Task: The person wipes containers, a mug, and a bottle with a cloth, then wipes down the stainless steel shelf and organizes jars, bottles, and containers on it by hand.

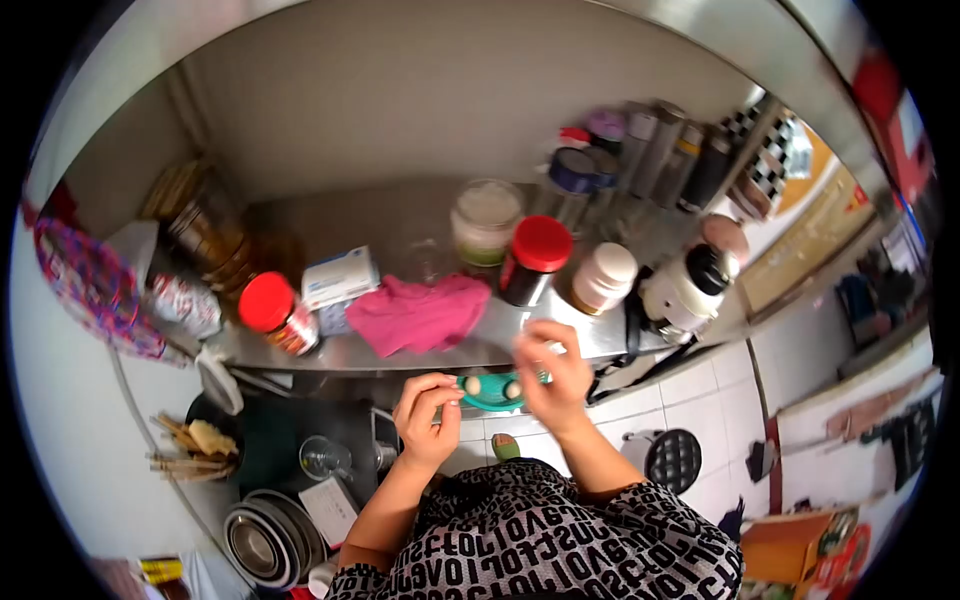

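Between my hands, at the shelf's front edge, is a small teal-green curved item (492, 402). Its kind is unclear, perhaps a shallow dish or a piece of netting. Two pale round pieces (513, 389) show against it. My left hand (428, 415) is closed, with thumb and fingertips pinching the item's left end. On the other side, my right hand (556, 378) is raised with bent fingers, smeared by motion. A whitish bit shows by its fingertips, but I cannot tell whether it is held. A pink cloth (415, 312) lies on the shelf just beyond my left hand.
On the metal shelf (390, 215) stand a red-lidded jar (535, 262), a white-capped bottle (605, 278), a tub (486, 220), another red-lidded jar (278, 312) and a white box (340, 277). Stacked metal bowls (262, 540) sit lower left. A black stool (673, 458) stands right.
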### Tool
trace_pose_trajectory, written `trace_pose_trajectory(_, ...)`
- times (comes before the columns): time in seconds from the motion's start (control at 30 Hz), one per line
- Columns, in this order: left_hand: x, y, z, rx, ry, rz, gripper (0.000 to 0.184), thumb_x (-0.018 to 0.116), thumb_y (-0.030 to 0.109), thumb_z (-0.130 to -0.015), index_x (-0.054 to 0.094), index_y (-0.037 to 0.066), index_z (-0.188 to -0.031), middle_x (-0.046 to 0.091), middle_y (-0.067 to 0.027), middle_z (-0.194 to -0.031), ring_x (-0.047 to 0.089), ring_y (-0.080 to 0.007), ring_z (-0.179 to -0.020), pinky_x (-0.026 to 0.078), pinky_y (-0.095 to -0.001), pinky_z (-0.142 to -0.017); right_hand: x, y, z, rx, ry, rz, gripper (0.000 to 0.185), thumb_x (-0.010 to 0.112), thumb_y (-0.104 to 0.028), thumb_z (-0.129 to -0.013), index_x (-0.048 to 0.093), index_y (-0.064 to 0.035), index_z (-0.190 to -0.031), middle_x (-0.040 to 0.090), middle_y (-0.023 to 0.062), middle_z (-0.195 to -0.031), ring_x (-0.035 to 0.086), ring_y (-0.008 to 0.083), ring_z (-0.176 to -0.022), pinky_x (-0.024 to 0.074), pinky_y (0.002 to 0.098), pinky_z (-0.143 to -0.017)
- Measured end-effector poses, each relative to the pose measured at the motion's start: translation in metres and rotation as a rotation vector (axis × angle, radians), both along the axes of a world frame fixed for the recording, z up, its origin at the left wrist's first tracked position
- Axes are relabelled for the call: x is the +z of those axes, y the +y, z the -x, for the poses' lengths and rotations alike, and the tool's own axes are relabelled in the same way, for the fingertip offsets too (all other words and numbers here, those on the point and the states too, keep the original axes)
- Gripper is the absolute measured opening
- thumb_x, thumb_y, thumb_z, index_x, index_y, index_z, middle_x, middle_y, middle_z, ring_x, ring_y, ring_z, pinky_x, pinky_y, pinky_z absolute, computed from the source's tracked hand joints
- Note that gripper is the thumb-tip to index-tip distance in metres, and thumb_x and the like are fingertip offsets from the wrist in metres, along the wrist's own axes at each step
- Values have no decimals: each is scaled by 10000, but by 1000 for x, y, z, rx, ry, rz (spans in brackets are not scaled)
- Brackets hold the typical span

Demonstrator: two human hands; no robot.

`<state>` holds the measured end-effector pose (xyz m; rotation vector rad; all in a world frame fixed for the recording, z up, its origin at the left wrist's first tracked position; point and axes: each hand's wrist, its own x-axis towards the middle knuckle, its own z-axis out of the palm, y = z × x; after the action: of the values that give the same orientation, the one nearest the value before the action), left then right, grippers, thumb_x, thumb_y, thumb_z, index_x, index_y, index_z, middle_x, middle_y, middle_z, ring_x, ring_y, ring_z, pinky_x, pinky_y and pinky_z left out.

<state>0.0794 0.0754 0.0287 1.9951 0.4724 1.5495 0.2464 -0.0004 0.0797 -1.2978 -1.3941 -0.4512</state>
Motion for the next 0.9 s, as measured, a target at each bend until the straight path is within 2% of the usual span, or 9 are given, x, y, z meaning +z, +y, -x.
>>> trace_pose_trajectory(0.17, 11, -7, -40, -214, 27, -28, 103, 623, -66, -782, 638, 23, -832, 637, -122, -930, 652, -219, -770, 542, -307, -682, 11, -74, -109, -910, 40, -196, 709, 804, -121, -723, 479, -26, -1346, 478, 183, -1291, 449, 336, -1245, 347, 435, -1046)
trace_pose_trajectory(0.27, 16, -12, -60, -301, 36, 6, 102, 615, -65, -783, 644, 25, -821, 642, -116, -928, 660, -223, -766, 541, -309, -680, 27, -106, -157, -929, 330, -99, 1076, 881, -355, -664, 267, -24, -1484, 435, 194, -1377, 409, 339, -1303, 323, 442, -1082)
trace_pose_trajectory(0.4, 7, -22, -85, -373, 68, -2, 116, 625, -53, -762, 661, 41, -819, 653, -111, -914, 669, -240, -771, 542, -322, -675, 31, -101, -187, -784, 512, 47, 1250, 909, -320, -604, 114, -74, -1537, 435, 227, -1419, 417, 363, -1333, 318, 434, -1112)
trace_pose_trajectory(0.53, 6, -32, -100, -408, 110, -31, 125, 639, -29, -754, 667, 71, -824, 648, -71, -914, 662, -225, -748, 535, -314, -637, 26, -85, -201, -774, 541, 35, 1188, 913, -300, -601, 196, -77, -1522, 460, 216, -1405, 452, 349, -1306, 351, 422, -1089)
trace_pose_trajectory(0.6, 2, -39, -107, -440, 137, -20, 125, 637, -35, -756, 668, 63, -827, 651, -79, -913, 665, -231, -762, 533, -315, -652, 29, -80, -205, -775, 470, 99, 1044, 903, -283, -619, 333, -58, -1464, 512, 205, -1355, 510, 329, -1249, 390, 401, -1052)
trace_pose_trajectory(0.63, 0, -42, -109, -471, 160, -10, 125, 636, -41, -758, 669, 56, -830, 655, -87, -912, 668, -238, -775, 532, -316, -667, 30, -79, -203, -771, 476, 100, 1044, 903, -283, -619, 333, -58, -1464, 512, 205, -1355, 510, 329, -1249, 390, 401, -1052)
trace_pose_trajectory(0.7, 1, -49, -112, -511, 182, 11, 137, 638, -38, -758, 672, 62, -845, 653, -86, -919, 667, -236, -779, 528, -319, -659, 36, -80, -198, -737, 608, 55, 904, 886, -265, -637, 431, -47, -1387, 567, 170, -1269, 558, 287, -1184, 420, 368, -1013)
trace_pose_trajectory(0.83, 4, -55, -114, -539, 256, -5, 139, 664, -11, -752, 673, 63, -870, 655, -86, -948, 662, -245, -813, 528, -327, -695, 28, -99, -190, -731, 614, 0, 869, 870, -251, -639, 439, -42, -1364, 584, 132, -1203, 580, 257, -1124, 433, 350, -989)
trace_pose_trajectory(0.9, 6, -54, -116, -477, 202, -34, 258, 713, 45, -756, 645, 50, -1004, 654, -114, -1045, 649, -265, -912, 523, -343, -750, 29, -115, -181, -589, 634, -111, 862, 869, -252, -624, 450, -34, -1346, 581, 107, -1180, 586, 233, -1091, 441, 338, -972)
